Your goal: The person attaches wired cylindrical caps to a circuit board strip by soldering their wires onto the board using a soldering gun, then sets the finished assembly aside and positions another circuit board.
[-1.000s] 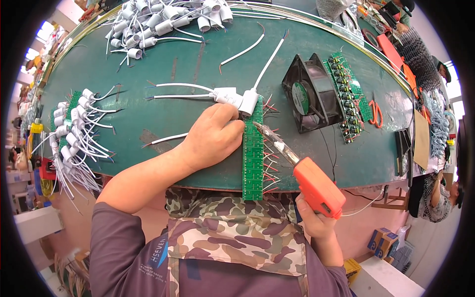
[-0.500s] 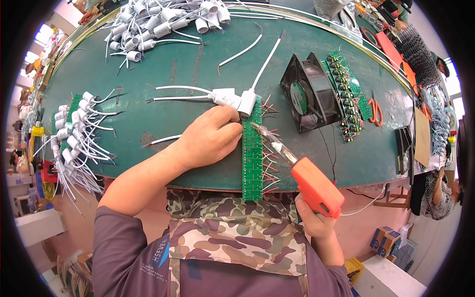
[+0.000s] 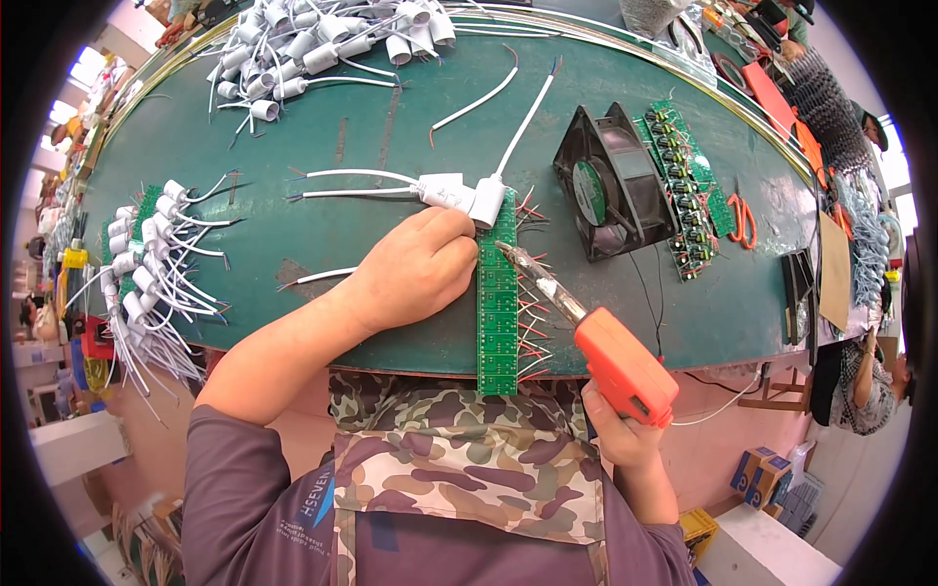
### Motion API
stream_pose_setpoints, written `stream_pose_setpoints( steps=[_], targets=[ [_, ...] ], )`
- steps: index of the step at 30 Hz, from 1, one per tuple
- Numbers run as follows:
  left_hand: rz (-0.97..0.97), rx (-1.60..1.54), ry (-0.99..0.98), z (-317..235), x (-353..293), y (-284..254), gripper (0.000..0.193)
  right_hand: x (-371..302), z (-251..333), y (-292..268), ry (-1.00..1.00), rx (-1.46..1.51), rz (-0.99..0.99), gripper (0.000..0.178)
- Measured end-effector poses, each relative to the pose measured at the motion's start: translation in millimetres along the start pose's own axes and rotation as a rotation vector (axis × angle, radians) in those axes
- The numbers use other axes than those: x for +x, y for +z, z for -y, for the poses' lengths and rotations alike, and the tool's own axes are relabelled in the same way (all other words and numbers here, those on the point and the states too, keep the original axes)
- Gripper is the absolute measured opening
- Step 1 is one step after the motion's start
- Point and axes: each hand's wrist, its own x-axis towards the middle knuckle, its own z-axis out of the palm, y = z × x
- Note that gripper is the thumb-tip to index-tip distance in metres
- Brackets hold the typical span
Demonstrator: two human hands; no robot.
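My right hand (image 3: 625, 430) is wrapped round the handle of an orange soldering gun (image 3: 625, 366). Its metal tip meets the upper part of a long green circuit board strip (image 3: 498, 322), which has red and white wires along its right edge. My left hand (image 3: 425, 259) is closed, fingers pressed together at the strip's left edge; what they pinch is hidden. From beneath that forearm a white cable end (image 3: 327, 275) pokes out. Just above my left fingers lie white cylindrical sockets (image 3: 488, 202) with cables, at the strip's top end.
A black fan (image 3: 616, 181) stands right of the strip, beside populated circuit boards (image 3: 679, 186) and orange-handled scissors (image 3: 743, 223). White wired sockets are piled at the far left (image 3: 322, 54) and near left (image 3: 147, 264). A loose cable (image 3: 479, 101) lies farther back. Other people are at the right edge.
The soldering gun's body has shifted very slightly left, with its tip at about the same spot on the strip. My left hand stays in place.
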Motion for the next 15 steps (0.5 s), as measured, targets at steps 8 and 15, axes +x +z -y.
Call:
stream_pose_setpoints(
  steps=[8,15],
  targets=[
    [-0.046,0.032,-0.023,-2.4,0.8,5.6,0.014,-3.7,-4.6,1.8,0.083,0.108,0.002,0.041],
    [-0.055,0.056,-0.023,-2.5,0.6,8.0,0.014,-0.2,-5.5,2.4,0.074,0.057,0.028,0.042]
  ],
)
